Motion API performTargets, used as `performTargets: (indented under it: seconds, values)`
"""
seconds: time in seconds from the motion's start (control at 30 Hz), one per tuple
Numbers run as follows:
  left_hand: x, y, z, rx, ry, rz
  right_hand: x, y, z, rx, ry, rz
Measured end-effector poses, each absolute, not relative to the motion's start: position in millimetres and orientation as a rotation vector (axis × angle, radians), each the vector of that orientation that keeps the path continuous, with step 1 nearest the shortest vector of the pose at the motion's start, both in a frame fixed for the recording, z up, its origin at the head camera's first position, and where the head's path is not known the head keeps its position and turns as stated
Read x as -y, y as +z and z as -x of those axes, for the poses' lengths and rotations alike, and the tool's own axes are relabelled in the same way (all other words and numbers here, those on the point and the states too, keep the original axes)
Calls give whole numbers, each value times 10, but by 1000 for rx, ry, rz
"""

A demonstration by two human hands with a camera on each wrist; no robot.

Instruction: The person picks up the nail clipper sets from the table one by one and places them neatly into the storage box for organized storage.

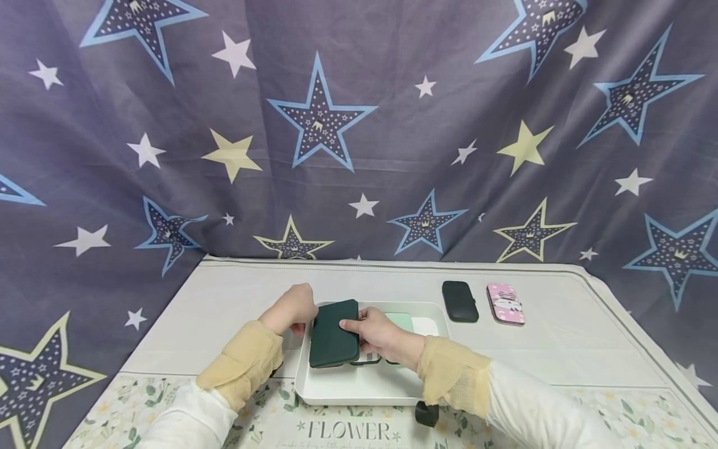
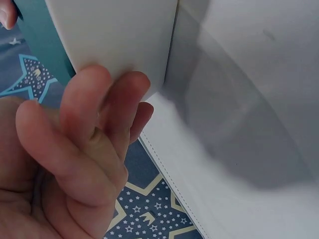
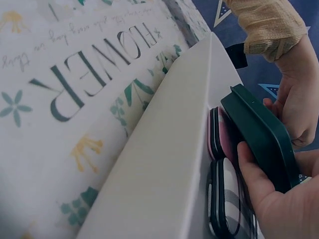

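My right hand [image 1: 382, 335] grips a dark green flat case [image 1: 335, 333] by its right edge, thumb on top. The case is held tilted over the left part of a white tray [image 1: 367, 394]. By the tray's left rim is my left hand [image 1: 297, 307]; in the left wrist view its loosely bent fingers [image 2: 87, 94] touch the tray's pale outer wall. Inside the tray, partly hidden by the right hand, lies a mint green case [image 1: 399, 320]. The right wrist view also shows a checked case [image 3: 231, 199] and a pink case [image 3: 225, 133] beneath the dark green one.
A black case [image 1: 460, 302] and a pink patterned case [image 1: 505, 304] lie on the table right of the tray. A small black object [image 1: 427, 413] sits at the tray's front edge. Behind the table hangs a star-patterned curtain [image 1: 392, 143].
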State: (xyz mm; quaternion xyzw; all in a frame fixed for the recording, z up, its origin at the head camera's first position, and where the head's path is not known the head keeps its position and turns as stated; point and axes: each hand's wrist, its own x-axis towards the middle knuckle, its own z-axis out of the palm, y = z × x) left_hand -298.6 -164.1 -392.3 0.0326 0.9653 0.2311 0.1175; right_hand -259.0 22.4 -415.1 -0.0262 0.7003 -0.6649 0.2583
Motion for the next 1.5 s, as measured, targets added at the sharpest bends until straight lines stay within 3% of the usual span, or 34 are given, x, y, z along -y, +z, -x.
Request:
performTargets:
  seconds: [1.5]
  values:
    - [1627, -3853, 2989, -2700, 617, -108, -294, -4049, 2688, -2274, -1517, 136]
